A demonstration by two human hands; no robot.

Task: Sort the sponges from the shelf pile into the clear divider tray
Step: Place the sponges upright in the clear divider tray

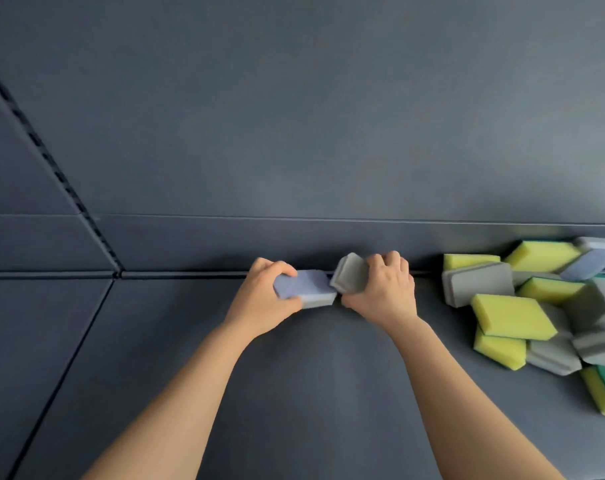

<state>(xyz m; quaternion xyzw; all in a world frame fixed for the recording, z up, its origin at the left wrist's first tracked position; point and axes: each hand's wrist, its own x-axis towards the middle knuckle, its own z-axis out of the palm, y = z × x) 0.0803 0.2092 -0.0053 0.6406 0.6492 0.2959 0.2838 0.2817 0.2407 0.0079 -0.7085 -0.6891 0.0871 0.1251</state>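
My left hand (pixel 263 299) grips a blue-grey sponge (pixel 308 287) lying flat near the back of the dark shelf (pixel 294 393). Right beside it, my right hand (pixel 384 292) holds a grey sponge (pixel 349 277) tilted up on its edge, fingers curled over its top. The two sponges touch at their near corners. A pile of sponges (pixel 536 306) lies at the right: yellow, grey, blue-grey and one green-backed, heaped loosely. No clear divider tray is in view.
The shelf's back wall (pixel 328 133) rises just behind my hands. A slotted upright rail (pixel 52 168) runs diagonally at the left, with a seam between shelf panels (pixel 62 368) below it.
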